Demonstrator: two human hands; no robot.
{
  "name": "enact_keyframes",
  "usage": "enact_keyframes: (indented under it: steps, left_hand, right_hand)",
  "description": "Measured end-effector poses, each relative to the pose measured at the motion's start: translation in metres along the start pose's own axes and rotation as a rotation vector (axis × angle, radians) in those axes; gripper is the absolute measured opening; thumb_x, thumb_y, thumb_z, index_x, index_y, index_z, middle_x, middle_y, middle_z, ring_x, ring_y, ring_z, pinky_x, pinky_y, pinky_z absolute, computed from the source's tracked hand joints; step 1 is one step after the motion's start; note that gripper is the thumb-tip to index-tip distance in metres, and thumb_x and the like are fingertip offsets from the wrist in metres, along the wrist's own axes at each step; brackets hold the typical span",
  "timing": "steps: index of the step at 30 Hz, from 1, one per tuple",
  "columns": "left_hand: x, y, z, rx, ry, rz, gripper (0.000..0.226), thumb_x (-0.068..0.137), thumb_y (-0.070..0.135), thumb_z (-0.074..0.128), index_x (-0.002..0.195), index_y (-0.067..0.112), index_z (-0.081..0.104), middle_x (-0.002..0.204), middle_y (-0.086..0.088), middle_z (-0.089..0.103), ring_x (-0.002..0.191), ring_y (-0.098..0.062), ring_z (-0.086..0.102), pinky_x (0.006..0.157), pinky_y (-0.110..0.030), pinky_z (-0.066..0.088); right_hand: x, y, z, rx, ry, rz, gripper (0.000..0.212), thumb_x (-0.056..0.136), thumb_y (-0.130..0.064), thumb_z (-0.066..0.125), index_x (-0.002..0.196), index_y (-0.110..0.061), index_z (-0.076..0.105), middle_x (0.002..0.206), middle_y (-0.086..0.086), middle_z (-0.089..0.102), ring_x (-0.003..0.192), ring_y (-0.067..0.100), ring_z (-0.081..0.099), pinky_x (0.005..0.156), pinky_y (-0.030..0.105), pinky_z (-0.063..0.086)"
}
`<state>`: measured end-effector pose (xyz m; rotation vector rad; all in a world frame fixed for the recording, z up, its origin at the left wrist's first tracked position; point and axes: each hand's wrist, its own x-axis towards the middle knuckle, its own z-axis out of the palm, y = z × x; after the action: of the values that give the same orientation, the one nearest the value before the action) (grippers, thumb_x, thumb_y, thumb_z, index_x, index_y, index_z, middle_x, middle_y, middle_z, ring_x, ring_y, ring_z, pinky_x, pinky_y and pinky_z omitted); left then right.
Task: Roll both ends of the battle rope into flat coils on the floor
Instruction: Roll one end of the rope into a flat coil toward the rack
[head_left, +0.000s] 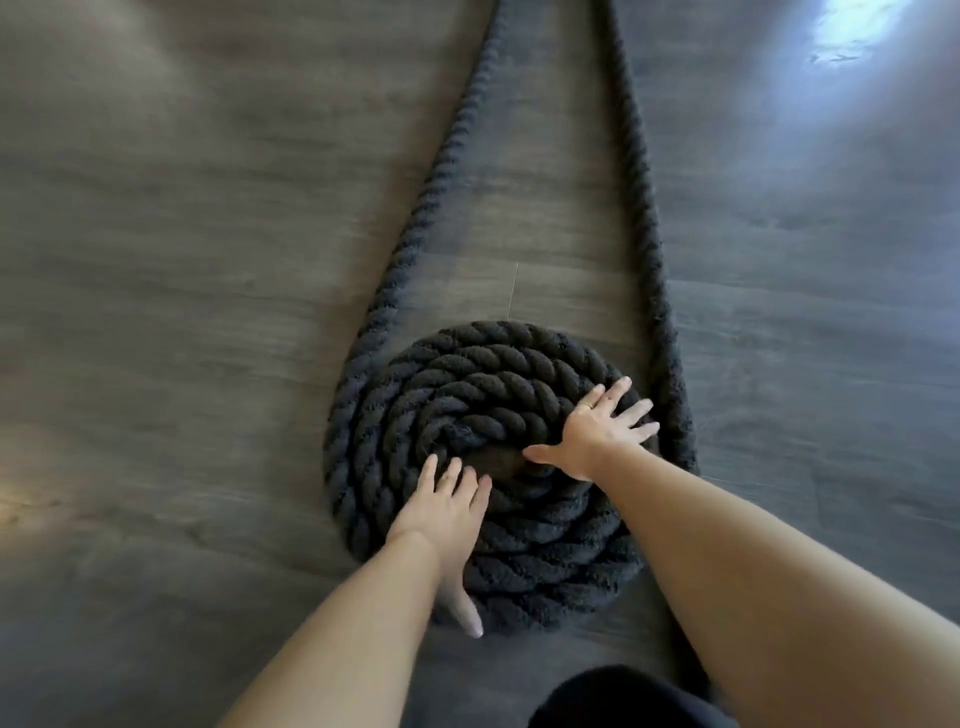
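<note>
Black battle rope (483, 467), flat-coiled on floor

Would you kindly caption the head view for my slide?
Both hands, left and right, press flat on a rope coil on the floor.

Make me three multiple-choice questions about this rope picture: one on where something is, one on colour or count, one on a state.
1. Where does the uncoiled strand lie relative to the coil?
A. To its right
B. On top of it
C. Under the left hand

2. What colour is the rope?
A. Black
B. White
C. Yellow

3. How are the hands on the coil?
A. Gripping a loop
B. Flat, fingers spread
C. Lifted off

Answers:
1 A: it runs along the floor past the coil's right edge.
2 A: every strand is black.
3 B: the left hand and right hand press flat on the coil.
</note>
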<state>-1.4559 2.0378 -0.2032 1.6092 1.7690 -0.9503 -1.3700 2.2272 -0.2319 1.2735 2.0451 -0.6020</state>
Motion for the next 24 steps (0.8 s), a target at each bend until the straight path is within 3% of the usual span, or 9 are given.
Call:
enact_keyframes:
  steps: [3, 5, 6, 9, 11, 16, 20, 24]
  left_hand:
    - [0.002, -0.031, 0.001, 0.111, 0.026, 0.056, 0.140, 0.075, 0.056, 0.081, 0.155, 0.008, -0.023, 0.164, -0.021, -0.019, 0.152, -0.040, -0.014, 0.120, -0.061, -0.003]
    - [0.005, -0.044, 0.007, 0.157, 0.097, 0.072, 0.113, 0.093, 0.035, 0.067, 0.155, 0.010, -0.025, 0.163, -0.022, -0.024, 0.152, -0.040, -0.016, 0.121, -0.060, -0.004]
    - [0.008, -0.050, 0.009, 0.170, 0.125, 0.074, 0.109, 0.096, 0.036, 0.062, 0.154, 0.009, -0.026, 0.162, -0.024, -0.025, 0.151, -0.040, -0.018, 0.120, -0.060, -0.006]
    - [0.021, -0.066, 0.014, 0.218, 0.129, 0.092, 0.152, 0.064, 0.076, 0.074, 0.152, 0.006, -0.028, 0.158, -0.027, -0.029, 0.149, -0.041, -0.025, 0.118, -0.062, -0.008]
    - [0.027, -0.070, 0.016, 0.220, 0.122, 0.117, 0.164, 0.052, 0.089, 0.069, 0.151, 0.005, -0.030, 0.159, -0.028, -0.026, 0.148, -0.044, -0.024, 0.117, -0.066, -0.008]
    - [0.036, -0.067, 0.013, 0.171, 0.114, 0.099, 0.167, 0.049, 0.092, 0.068, 0.149, 0.003, -0.032, 0.161, -0.026, -0.023, 0.148, -0.046, -0.022, 0.113, -0.075, 0.002]
    - [0.040, -0.070, 0.017, 0.108, 0.123, 0.073, 0.156, 0.062, 0.086, 0.067, 0.148, 0.006, -0.035, 0.160, -0.020, -0.029, 0.148, -0.041, -0.027, 0.110, -0.078, 0.007]
    - [0.040, -0.072, 0.019, 0.050, 0.095, 0.083, 0.169, 0.041, 0.100, 0.059, 0.142, 0.012, -0.044, 0.158, -0.013, -0.037, 0.146, -0.037, -0.033, 0.105, -0.081, 0.011]
  right_hand:
    - [0.015, -0.002, -0.010, -0.029, 0.038, -0.040, 0.144, 0.066, -0.087, 0.059, 0.154, -0.002, -0.016, 0.157, 0.026, -0.027, 0.141, 0.061, -0.010, 0.112, 0.073, 0.007]
    - [0.026, -0.004, -0.019, -0.059, 0.055, -0.068, 0.144, 0.065, -0.088, 0.058, 0.154, -0.003, -0.016, 0.158, 0.026, -0.026, 0.142, 0.060, -0.009, 0.112, 0.072, 0.007]
    - [0.032, -0.005, -0.024, -0.072, 0.055, -0.078, 0.144, 0.065, -0.088, 0.058, 0.154, -0.003, -0.016, 0.158, 0.026, -0.025, 0.142, 0.060, -0.008, 0.112, 0.072, 0.007]
    - [0.043, -0.009, -0.035, -0.110, 0.060, -0.094, 0.143, 0.066, -0.088, 0.058, 0.154, -0.003, -0.016, 0.158, 0.027, -0.026, 0.142, 0.060, -0.008, 0.112, 0.072, 0.007]
    - [0.049, -0.012, -0.040, -0.127, 0.063, -0.099, 0.143, 0.066, -0.088, 0.058, 0.154, -0.003, -0.016, 0.157, 0.027, -0.027, 0.141, 0.061, -0.009, 0.112, 0.072, 0.006]
    - [0.059, -0.013, -0.049, -0.141, 0.080, -0.132, 0.144, 0.063, -0.091, 0.057, 0.155, -0.006, -0.017, 0.158, 0.025, -0.027, 0.142, 0.059, -0.010, 0.112, 0.072, 0.005]
    - [0.057, -0.009, -0.048, -0.105, 0.133, -0.159, 0.142, 0.062, -0.093, 0.052, 0.156, -0.012, -0.017, 0.159, 0.021, -0.028, 0.144, 0.054, -0.015, 0.115, 0.069, 0.002]
    - [0.042, -0.009, -0.033, 0.082, 0.198, -0.070, 0.133, 0.068, -0.089, 0.053, 0.156, -0.018, -0.017, 0.160, 0.016, -0.029, 0.146, 0.046, -0.021, 0.116, 0.066, -0.002]
